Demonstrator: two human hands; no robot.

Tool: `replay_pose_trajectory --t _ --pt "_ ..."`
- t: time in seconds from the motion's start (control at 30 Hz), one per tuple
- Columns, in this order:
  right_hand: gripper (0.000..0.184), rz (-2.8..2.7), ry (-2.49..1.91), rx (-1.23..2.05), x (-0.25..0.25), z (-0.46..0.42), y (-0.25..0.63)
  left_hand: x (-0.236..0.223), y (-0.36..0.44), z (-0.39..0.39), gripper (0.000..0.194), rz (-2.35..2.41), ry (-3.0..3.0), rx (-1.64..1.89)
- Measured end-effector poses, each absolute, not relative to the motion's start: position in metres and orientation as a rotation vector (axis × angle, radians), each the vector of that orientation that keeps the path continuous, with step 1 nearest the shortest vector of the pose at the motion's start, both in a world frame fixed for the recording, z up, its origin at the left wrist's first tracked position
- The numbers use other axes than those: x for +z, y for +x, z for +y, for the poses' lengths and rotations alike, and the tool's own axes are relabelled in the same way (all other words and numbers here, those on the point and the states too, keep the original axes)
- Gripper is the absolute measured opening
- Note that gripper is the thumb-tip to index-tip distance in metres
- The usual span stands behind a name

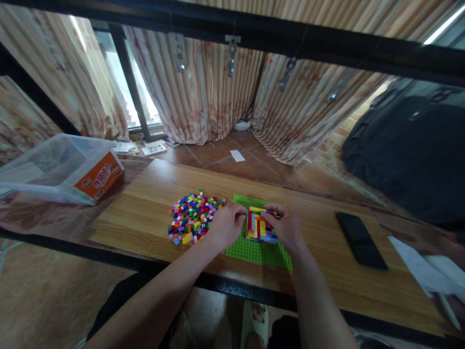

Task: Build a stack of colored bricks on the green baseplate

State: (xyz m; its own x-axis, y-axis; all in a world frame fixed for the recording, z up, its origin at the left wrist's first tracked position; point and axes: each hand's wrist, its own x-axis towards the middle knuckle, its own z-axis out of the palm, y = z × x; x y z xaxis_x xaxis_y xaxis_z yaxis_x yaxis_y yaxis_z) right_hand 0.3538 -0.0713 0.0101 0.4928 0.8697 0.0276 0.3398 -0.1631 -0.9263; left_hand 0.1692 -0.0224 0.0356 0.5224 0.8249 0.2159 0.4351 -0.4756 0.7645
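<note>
A small build of colourful toy bricks (258,229), in red, yellow, blue and other colours, sits on a green studded baseplate (250,253). My left hand (227,225) is at the build's left side, thumb and forefinger pinched together. Whatever may be between those fingertips is too small to make out. My right hand (287,227) closes on the far right corner of the build, its thumb over the top and its fingers at the far edge. Left of the baseplate lies a loose heap of tiny coloured bricks (192,217), partly behind my left hand.
A wooden board (145,208) carries the bricks and a black phone (361,240) on the right. At the left stands a clear plastic bin (65,165) with an orange label. White papers (417,261) lie at the right. A dark metal bar (254,24) with hanging clips crosses above.
</note>
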Motion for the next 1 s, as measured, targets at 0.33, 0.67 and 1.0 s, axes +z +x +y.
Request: replay_pose_trajectory --t 0.33,0.67,1.0 --pt "0.042 -1.011 -1.757 0.698 0.0123 -0.0712 0.3512 0.0320 0.1695 -0.0219 0.020 1.017 2.113 0.782" --pt "0.038 -1.055 -1.759 0.678 0.0103 -0.0714 0.3521 0.0320 0.1698 -0.0238 0.022 1.013 2.113 0.772" --pt "0.035 -1.020 -1.649 0.485 0.0193 -0.0761 0.3595 0.0261 0.1705 -0.0206 0.022 1.008 1.900 0.856"
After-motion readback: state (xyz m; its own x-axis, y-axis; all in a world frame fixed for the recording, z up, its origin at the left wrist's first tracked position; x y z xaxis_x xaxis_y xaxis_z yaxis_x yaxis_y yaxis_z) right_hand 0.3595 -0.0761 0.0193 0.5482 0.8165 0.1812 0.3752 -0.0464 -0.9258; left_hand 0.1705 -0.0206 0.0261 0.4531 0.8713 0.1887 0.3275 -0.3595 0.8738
